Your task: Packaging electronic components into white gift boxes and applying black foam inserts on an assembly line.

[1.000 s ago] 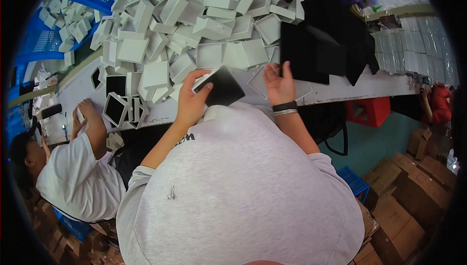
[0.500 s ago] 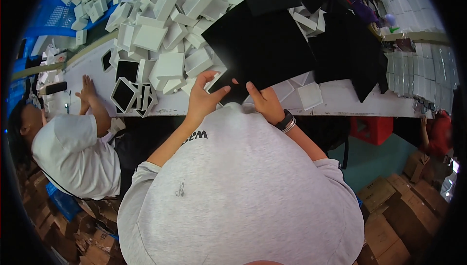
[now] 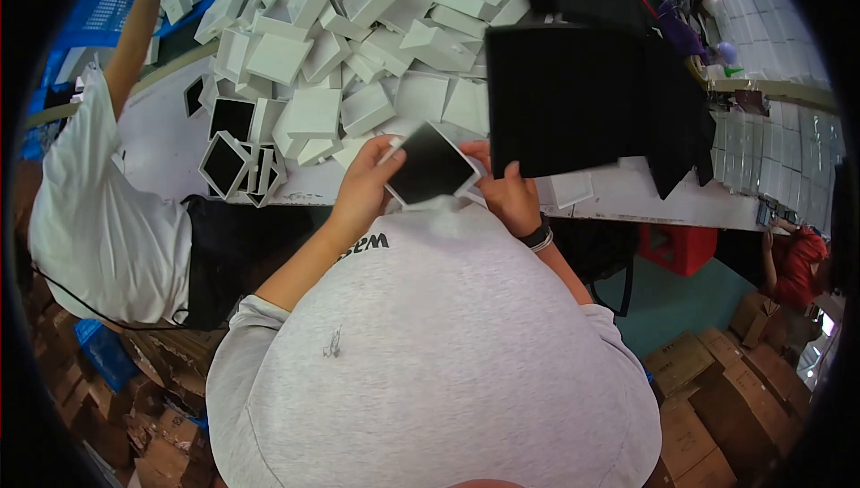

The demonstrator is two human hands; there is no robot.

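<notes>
My left hand point(image 3: 361, 185) grips a small white box point(image 3: 433, 166) by its left side, thumb over the rim. The box is tilted cornerwise just above the table's front edge, and its inside looks black. My right hand point(image 3: 512, 201) is closed on the lower left corner of a large black sheet point(image 3: 564, 103), thumb on top. Its fingers reach close to the box's right corner; whether they touch it I cannot tell. Behind both hands lies a big heap of white boxes point(image 3: 367, 40). Several black-lined boxes point(image 3: 226, 166) stand left of my left hand.
More black sheets point(image 3: 676, 121) lie at the right, beside rows of clear-wrapped packs point(image 3: 779, 130). Blue crates point(image 3: 94, 27) holding white boxes stand far left. A co-worker in a white shirt point(image 3: 112, 210) sits at the left, arm raised. Cardboard cartons point(image 3: 717, 407) cover the floor at right.
The black sheet has swung right, off the box, which now shows with its black inside. My right hand has shifted right with the sheet. The co-worker's arm has risen toward the blue crates.
</notes>
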